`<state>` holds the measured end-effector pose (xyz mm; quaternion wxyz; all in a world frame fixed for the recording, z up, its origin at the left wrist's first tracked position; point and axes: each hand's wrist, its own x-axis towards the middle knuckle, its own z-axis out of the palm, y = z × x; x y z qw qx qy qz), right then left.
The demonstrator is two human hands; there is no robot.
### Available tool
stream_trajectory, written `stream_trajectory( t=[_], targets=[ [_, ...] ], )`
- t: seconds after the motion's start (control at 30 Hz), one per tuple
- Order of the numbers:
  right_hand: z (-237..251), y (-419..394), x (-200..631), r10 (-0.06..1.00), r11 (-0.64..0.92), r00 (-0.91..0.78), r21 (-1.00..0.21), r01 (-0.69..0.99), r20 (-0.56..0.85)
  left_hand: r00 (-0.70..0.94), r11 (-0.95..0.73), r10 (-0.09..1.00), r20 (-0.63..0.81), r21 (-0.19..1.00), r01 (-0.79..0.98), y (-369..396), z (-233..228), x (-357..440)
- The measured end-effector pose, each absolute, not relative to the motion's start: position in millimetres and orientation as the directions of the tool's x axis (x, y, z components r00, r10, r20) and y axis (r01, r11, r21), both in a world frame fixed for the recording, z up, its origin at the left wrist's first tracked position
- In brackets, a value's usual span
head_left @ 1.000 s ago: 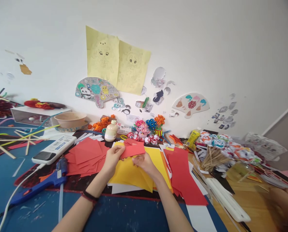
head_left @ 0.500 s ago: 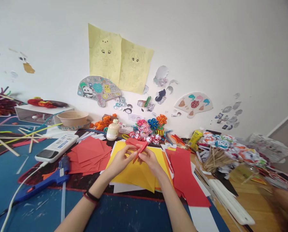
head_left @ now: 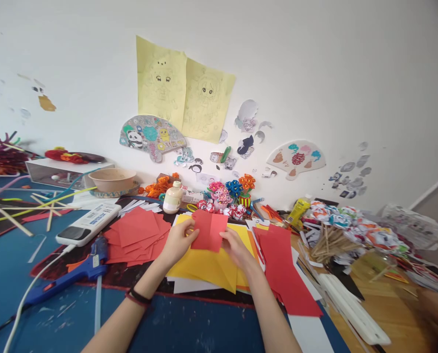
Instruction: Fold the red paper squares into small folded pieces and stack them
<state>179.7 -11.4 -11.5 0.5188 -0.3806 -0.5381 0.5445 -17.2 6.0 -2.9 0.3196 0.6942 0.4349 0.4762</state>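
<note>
Red paper (head_left: 209,230), creased down the middle, pinched at its edges between left hand (head_left: 177,241) and right hand (head_left: 237,247), above yellow sheets (head_left: 204,267). Bowl (head_left: 112,180) at rear left, contents hidden; capped bottle (head_left: 173,198) just behind the paper.

A home craft corner: a blue table (head_left: 204,333) crowded with coloured paper sheets (head_left: 138,233), a glue gun (head_left: 67,277), paper flowers (head_left: 229,191), and children's drawings (head_left: 184,95) taped to the white wall (head_left: 332,73).
</note>
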Motion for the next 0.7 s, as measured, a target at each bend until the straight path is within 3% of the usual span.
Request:
stream_trajectory(
  t=[0.17,0.3,0.43,0.7],
  targets=[
    [-15,-10,177,0.985,0.144,-0.067,-0.975,-0.169,0.157,0.359,-0.288,0.909,0.214,0.943,0.167,0,6,-20],
    [-12,-14,172,0.974,0.11,-0.191,-0.99,-0.088,0.125,0.288,-0.265,0.931,0.222,0.957,0.119,-3,8,-18],
    [-10,-16,169,0.952,0.203,-0.241,-0.979,0.033,0.189,0.326,-0.229,0.929,0.174,0.964,0.138,-5,9,-16],
    [-6,-16,170,0.937,0.239,-0.275,-0.969,0.058,0.214,0.324,-0.211,0.934,0.149,0.964,0.165,-7,14,-16]
  ],
)
